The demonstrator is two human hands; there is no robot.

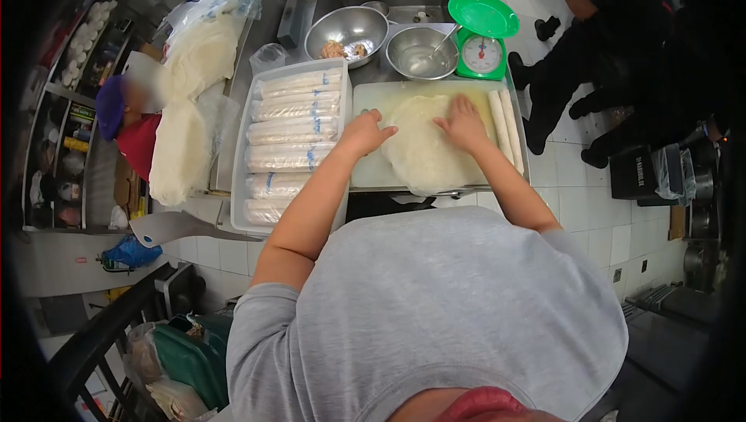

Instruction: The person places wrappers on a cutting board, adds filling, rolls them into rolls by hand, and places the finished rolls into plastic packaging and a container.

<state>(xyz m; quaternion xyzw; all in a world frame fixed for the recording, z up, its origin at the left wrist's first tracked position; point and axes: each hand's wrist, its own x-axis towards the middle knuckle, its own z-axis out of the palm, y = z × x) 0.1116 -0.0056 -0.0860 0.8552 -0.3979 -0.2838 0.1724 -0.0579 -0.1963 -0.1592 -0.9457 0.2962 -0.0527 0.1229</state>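
Note:
A thin, pale round sheet (423,146) lies on a whitish board (369,169). Over the sheet's upper right part, my right hand (465,125) rests with its fingers spread. My left hand (367,134) is at the sheet's left edge, fingers apart and holding nothing. Two long pale rolls (507,128) lie side by side along the board's right edge. Left of the board, a white plastic tub (242,181) holds several wrapped rolls (291,156) with blue markings.
Behind the board are a metal bowl with orange-pink filling (347,33), a bowl of liquid with a spoon (422,53) and a green scale (482,55). Stacked pale sheets (183,134) lie left. A person in a purple cap (111,107) is left; people in black (622,26) stand right.

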